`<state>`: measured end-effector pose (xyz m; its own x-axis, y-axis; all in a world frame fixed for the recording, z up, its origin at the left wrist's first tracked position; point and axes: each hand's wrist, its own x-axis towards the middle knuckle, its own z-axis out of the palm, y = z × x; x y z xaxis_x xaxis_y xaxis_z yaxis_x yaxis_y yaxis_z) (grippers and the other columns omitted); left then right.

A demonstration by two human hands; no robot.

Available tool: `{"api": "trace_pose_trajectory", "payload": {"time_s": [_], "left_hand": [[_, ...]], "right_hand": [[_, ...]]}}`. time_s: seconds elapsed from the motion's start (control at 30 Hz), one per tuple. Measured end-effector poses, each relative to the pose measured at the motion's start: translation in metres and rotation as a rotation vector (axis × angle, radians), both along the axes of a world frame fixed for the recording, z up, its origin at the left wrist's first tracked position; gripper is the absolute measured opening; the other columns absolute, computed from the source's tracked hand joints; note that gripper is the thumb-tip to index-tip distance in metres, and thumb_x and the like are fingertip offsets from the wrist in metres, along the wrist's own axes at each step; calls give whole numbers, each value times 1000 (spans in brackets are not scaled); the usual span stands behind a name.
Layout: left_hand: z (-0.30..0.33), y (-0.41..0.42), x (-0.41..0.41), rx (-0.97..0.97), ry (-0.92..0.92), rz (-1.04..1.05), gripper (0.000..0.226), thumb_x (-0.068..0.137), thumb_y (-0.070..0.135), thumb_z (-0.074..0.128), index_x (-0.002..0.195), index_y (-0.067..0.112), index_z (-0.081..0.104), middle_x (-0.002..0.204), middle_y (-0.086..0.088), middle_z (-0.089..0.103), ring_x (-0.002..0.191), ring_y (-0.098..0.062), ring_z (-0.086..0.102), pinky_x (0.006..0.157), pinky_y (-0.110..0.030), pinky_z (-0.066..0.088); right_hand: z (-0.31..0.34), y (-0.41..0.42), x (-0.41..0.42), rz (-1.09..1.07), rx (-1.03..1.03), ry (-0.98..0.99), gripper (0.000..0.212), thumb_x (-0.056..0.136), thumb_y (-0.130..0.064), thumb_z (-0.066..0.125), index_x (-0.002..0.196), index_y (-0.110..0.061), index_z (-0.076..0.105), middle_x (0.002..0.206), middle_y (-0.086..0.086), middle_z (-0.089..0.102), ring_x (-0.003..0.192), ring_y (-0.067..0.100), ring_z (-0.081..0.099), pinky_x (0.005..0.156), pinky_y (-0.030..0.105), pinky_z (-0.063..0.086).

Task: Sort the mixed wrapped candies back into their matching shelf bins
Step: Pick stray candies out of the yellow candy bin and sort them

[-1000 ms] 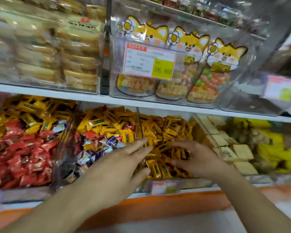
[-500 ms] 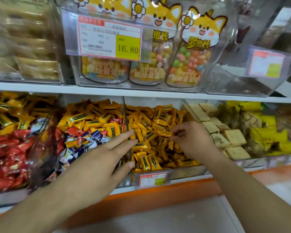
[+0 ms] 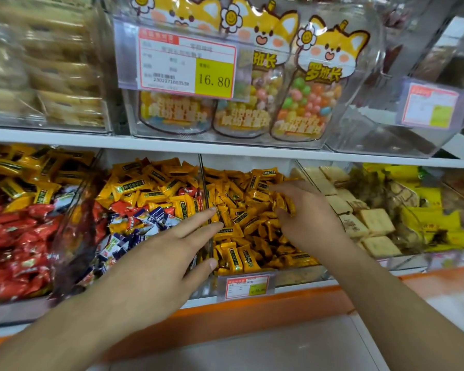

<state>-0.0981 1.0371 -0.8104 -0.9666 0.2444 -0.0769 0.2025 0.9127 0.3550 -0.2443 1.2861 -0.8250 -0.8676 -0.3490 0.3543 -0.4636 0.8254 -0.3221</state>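
the right hand (image 3: 306,220) curls its grip around a few yellow candies (image 3: 283,203) in the yellow candy bin (image 3: 252,210). the left hand (image 3: 161,253) lies flat, grip spread and holding nothing, across the clear divider (image 3: 202,180) on that bin's left edge. left of the divider, the mixed bin (image 3: 134,210) holds yellow, red and purple-white wrappers.

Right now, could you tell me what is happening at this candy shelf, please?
A person is sorting wrapped candies on the lower shelf. The right hand is curled around a clutch of yellow candies over the all-yellow bin. The left hand lies open, fingers spread, by the clear divider between that bin and the mixed bin, where red and purple-and-white pieces lie among the yellow ones.
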Motion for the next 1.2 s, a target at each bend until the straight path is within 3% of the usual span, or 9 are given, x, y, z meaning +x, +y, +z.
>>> {"api": "trace_pose_trajectory", "payload": {"time_s": [0.07, 0.13, 0.23, 0.43, 0.67, 0.8, 1.0, 1.1, 1.2], "left_hand": [[0, 0, 0, 5, 6, 8, 62, 103, 58, 34, 157, 55, 5, 148, 48, -32, 82, 31, 40, 84, -11, 32], [-2, -2, 0, 25, 25, 11, 62, 103, 58, 35, 157, 55, 5, 147, 49, -33, 103, 23, 46, 91, -11, 36], [-4, -4, 1, 45, 60, 8, 62, 103, 59, 35, 157, 56, 6, 148, 49, -31, 130, 5, 46, 98, -13, 38], [-5, -4, 1, 52, 78, 1, 62, 104, 57, 36, 157, 56, 5, 148, 49, -30, 131, -3, 39, 99, -14, 36], [-11, -8, -1, 90, 106, -33, 62, 104, 56, 36, 158, 53, 6, 149, 48, -31, 147, 10, 22, 111, -16, 33], [-11, -8, -1, 87, 114, -34, 62, 104, 56, 36, 159, 53, 6, 148, 48, -31, 149, 9, 19, 113, -18, 33], [-11, -6, -1, 79, 114, -27, 62, 104, 56, 37, 158, 54, 6, 149, 48, -31, 148, 9, 19, 112, -16, 33], [-8, -4, -1, 63, 102, -17, 62, 104, 56, 36, 158, 54, 5, 149, 47, -32, 143, 8, 30, 106, -13, 33], [-9, -4, 0, 73, 108, -15, 62, 103, 56, 37, 157, 55, 6, 149, 48, -31, 142, 10, 31, 104, -13, 34]], "right_hand": [[-3, -7, 5, 166, 36, -93, 40, 91, -19, 76, 129, -33, 70, 134, -11, 61, 130, 11, 49, 113, 30, 39], [-11, -13, 6, 246, 148, -211, 35, 91, -29, 77, 125, -36, 72, 139, -13, 58, 135, 11, 44, 117, 32, 32], [-21, -11, 2, 197, 268, -276, 26, 88, -32, 77, 114, -38, 77, 140, -13, 58, 135, 16, 45, 115, 42, 38], [-17, 0, -5, -2, 223, -118, 23, 84, -10, 77, 91, -31, 79, 116, -13, 70, 117, 14, 57, 90, 40, 57], [-18, 9, -11, -78, 232, -11, 30, 84, -3, 73, 98, -28, 79, 120, -7, 71, 117, 24, 56, 94, 36, 53], [-18, 9, -10, -93, 264, 11, 28, 89, -14, 71, 114, -25, 78, 133, -1, 65, 127, 28, 49, 105, 37, 44], [-12, 0, -7, 5, 111, 17, 21, 88, -16, 76, 106, -25, 78, 126, -6, 65, 124, 21, 51, 103, 27, 37], [-13, -10, 1, 156, 124, -90, 21, 89, -20, 77, 108, -28, 77, 118, -11, 67, 121, 14, 52, 106, 33, 44], [-22, -13, 3, 194, 263, -191, 33, 88, -24, 74, 119, -33, 73, 118, -11, 70, 116, 15, 59, 97, 38, 55]]}}
